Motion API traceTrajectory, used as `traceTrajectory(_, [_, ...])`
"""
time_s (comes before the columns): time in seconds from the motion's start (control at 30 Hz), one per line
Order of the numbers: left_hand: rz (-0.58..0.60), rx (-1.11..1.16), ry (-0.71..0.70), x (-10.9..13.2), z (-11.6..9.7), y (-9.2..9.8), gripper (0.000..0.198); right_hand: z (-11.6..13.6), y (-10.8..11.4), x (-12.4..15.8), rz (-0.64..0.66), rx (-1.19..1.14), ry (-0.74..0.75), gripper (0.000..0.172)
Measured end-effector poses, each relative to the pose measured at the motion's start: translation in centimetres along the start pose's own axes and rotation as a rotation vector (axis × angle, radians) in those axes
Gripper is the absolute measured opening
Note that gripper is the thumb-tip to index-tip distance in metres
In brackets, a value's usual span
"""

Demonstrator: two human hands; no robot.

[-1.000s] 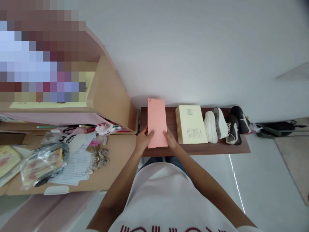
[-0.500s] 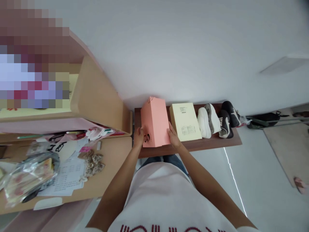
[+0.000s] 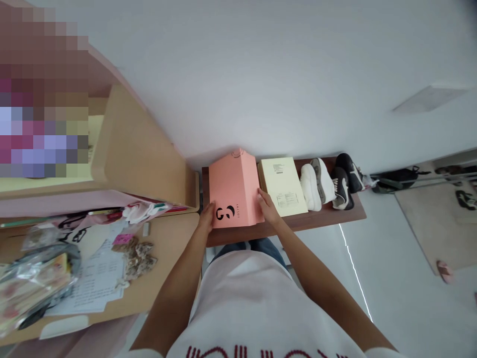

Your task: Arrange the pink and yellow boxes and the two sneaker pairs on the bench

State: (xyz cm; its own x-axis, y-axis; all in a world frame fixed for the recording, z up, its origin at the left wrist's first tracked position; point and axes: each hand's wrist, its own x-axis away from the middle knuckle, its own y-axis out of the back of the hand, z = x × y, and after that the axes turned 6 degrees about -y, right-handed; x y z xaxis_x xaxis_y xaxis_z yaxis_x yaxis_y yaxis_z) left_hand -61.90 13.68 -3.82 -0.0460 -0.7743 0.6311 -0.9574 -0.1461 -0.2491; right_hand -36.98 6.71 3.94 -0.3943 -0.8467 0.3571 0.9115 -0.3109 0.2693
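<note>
My hands hold a salmon-pink cardboard box (image 3: 234, 191) with a black printed logo near its lower edge. My left hand (image 3: 206, 217) grips its left side, and my right hand (image 3: 267, 206) presses on its right side. The box stands over the dark wooden shelf (image 3: 286, 226), its far end tilted up to a ridge. Just right of my right hand lies a cream-coloured book or flat box (image 3: 283, 186), nearly touching the pink box. The pink box hides the left part of the shelf.
A white pair of sneakers (image 3: 316, 185) and a black pair (image 3: 345, 180) stand on the shelf. To the left are a wooden desk (image 3: 173, 243) with papers, a plastic bag, and a tall wooden panel (image 3: 141, 154). A black bag (image 3: 395, 181) lies beyond the shelf.
The pink box has turned, now showing a wider face with its black logo, and its far end has tilted. My hands have spread apart with it. The whole scene has shifted slightly left.
</note>
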Motion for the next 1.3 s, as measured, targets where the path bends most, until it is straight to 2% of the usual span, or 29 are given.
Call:
traceTrajectory(0.13, [-0.104, -0.061, -0.108, 1.4, -0.6, 1.0, 0.041, 0.0, -0.1, 0.0, 0.116, -0.060, -0.113, 0.083])
traceTrajectory(0.27, [-0.088, -0.145, -0.190, 2.5, -1.5, 1.1, 0.041, 0.2, -0.6, -0.5, 0.309, -0.204, -0.216, 0.066])
traceTrajectory(0.33, [-0.091, -0.167, -0.230, 2.9, -2.0, 0.7, 0.041, 0.2, -0.8, -1.0, 0.349, -0.232, -0.277, 0.058])
traceTrajectory(0.5, [-0.187, -0.230, -0.276, 3.2, -3.0, -0.4, 0.040, -0.4, -1.2, -2.2, 0.339, -0.236, -0.388, 0.053])
traceTrajectory(0.67, [-0.189, -0.240, -0.285, 3.1, -3.0, -0.6, 0.040, -1.3, -1.7, -2.8, 0.329, -0.210, -0.422, 0.056])
traceTrajectory(0.9, [-0.215, -0.230, -0.288, 2.4, -2.1, 0.4, 0.040, -2.2, -2.9, -3.4, 0.324, -0.174, -0.371, 0.050])
traceTrajectory(1.3, [-0.216, -0.254, -0.286, 1.4, -2.8, 0.3, 0.039, -2.4, -3.3, -4.5, 0.346, -0.149, -0.359, 0.056])
